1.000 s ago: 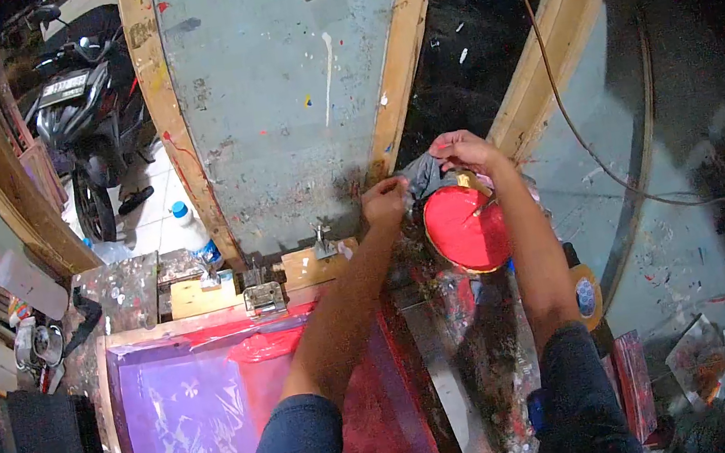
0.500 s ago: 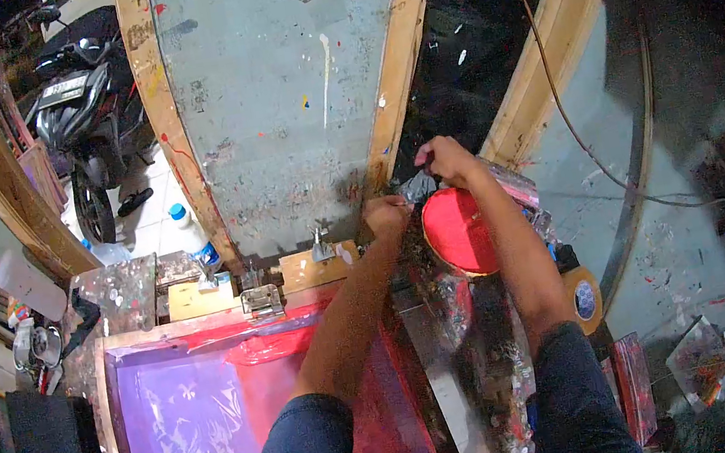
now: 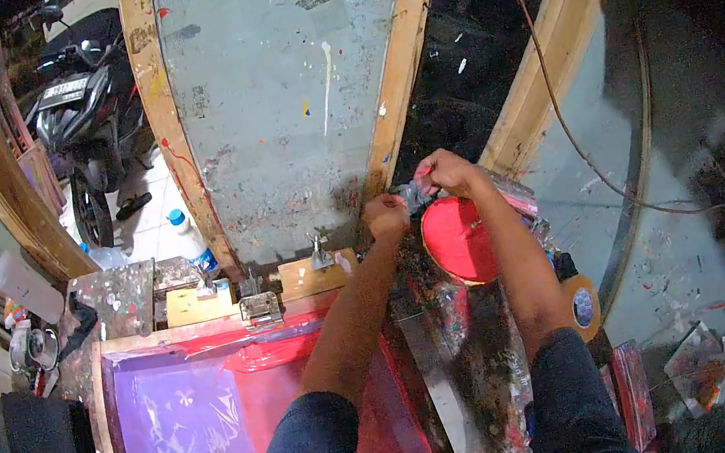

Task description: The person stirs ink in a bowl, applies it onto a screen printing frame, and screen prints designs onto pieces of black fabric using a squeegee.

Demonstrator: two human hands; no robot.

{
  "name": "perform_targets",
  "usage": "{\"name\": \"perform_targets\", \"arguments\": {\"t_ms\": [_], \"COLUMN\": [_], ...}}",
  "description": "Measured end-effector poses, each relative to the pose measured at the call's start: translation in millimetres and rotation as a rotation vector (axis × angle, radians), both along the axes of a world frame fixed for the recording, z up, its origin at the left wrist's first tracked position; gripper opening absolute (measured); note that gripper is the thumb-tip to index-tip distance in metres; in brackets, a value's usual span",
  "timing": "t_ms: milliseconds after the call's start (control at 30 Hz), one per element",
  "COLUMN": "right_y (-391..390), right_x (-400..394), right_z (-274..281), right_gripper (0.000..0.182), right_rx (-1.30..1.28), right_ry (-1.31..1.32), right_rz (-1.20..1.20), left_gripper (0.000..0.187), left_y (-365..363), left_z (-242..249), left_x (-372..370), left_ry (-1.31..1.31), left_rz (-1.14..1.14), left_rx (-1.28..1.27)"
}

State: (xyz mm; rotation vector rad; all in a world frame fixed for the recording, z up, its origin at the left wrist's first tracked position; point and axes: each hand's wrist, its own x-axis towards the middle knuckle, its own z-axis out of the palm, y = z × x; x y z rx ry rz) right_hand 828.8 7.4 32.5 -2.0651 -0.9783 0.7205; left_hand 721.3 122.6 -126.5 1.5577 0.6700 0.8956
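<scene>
Both hands are at the far side of the bench, gripping a crumpled clear plastic piece [image 3: 412, 195] between them. My left hand [image 3: 386, 215] has its fingers closed on the plastic's left end. On the other end, my right hand [image 3: 448, 172] pinches it with thumb and fingers. Just below my right hand is a round container of red ink [image 3: 459, 242], partly covered by my right forearm. A framed screen [image 3: 189, 431] with purple and red areas lies at the lower left, with red ink along its top edge.
Metal clamps [image 3: 260, 309] hold the screen's far edge. A bottle with a blue cap [image 3: 191, 240] stands behind them. Right of my forearm is a tape roll [image 3: 583, 303]. A cable [image 3: 560, 108] hangs at the right. A motorcycle [image 3: 78, 110] stands at the upper left.
My right hand has come down and nearer my left hand, with the plastic now bunched between them. The view has shifted slightly.
</scene>
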Motion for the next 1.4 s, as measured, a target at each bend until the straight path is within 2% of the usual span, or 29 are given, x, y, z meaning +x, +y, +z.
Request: {"name": "perform_targets", "arguments": {"t_ms": [67, 167, 233, 267, 333, 367, 467, 600, 667, 733, 833, 900, 1000, 1033, 1133, 1167, 1200, 1333, 1367, 1400], "right_y": [-2, -3, -5, -5, -7, -6, -4, -5, -9, -18, -35, -48, -67, -73, -95, -105, -116, -154, -163, -173], "right_x": [2, 15, 33, 26, 3, -6, -5, 8, 2, -6, -38, -63, -89, -107, -160, -174, -189, -248, -265, -283], "right_z": [3, 5, -8, -4, 7, 12, 10, 10, 19, 28, 59, 79, 91, 100, 132, 133, 137, 147, 153, 157], "right_gripper": [0.019, 0.023, 0.026, 0.028, 0.031, 0.032, 0.035, 0.030, 0.028, 0.021, 0.024, 0.029, 0.032, 0.033, 0.036, 0.036, 0.037, 0.036, 0.038, 0.037], "right_rx": [-0.007, -0.037, -0.065, -0.143, -0.299, -0.348, -0.399, -0.309, -0.255, -0.201, -0.192, -0.230, -0.118, -0.111, -0.061, -0.026, 0.005, -0.141, -0.099, -0.095], "right_ry": [0.023, 0.038, 0.012, -0.153, -0.491, -0.495, -0.540, -0.482, -0.494, -0.581, -0.615, -0.599, -0.638, -0.647, -0.715, -0.747, -0.779, -0.609, -0.722, -0.727], "right_rz": [-0.024, 0.000, 0.043, 0.088, 0.174, 0.111, 0.107, 0.096, 0.054, 0.062, 0.082, 0.098, 0.121, 0.140, 0.211, 0.246, 0.282, 0.293, 0.377, 0.386], "left_gripper": [0.019, 0.014, 0.013, 0.012, 0.012, 0.012, 0.013, 0.018, 0.024, 0.029, 0.039, 0.048, 0.057, 0.060, 0.062, 0.071, 0.071, 0.069, 0.068, 0.070], "left_y": [-8, -7, 9, 15, 0, -5, 0, 10, 6, 15, 59, 93, 149, 158, 155, 150, 146, 153, 156, 156], "left_z": [19, 40, -11, -29, 16, 33, 28, 59, 113, 163, 226, 266, 285, 284, 303, 309, 316, 332, 334, 333], "left_x": [-12, -26, 6, 19, -19, -34, -19, -49, -91, -133, -191, -214, -219, -216, -226, -233, -238, -233, -227, -224], "left_ry": [-0.033, -0.203, -0.203, -0.206, -0.037, 0.050, 0.211, -0.069, -0.136, -0.175, -0.279, -0.246, -0.066, -0.051, 0.039, 0.035, 0.123, 0.448, 0.522, 0.539], "left_rz": [0.074, 0.030, 0.012, 0.002, 0.000, 0.000, 0.156, 0.028, 0.031, 0.136, 0.343, 0.652, 0.796, 0.741, 0.610, 0.559, 0.585, 0.675, 0.694, 0.648], "left_rx": [0.094, 0.003, 0.076, 0.113, 0.048, 0.015, 0.145, 0.176, 0.213, 0.466, 0.825, 0.974, 1.123, 1.223, 1.281, 1.273, 1.352, 1.720, 1.832, 1.959]}}
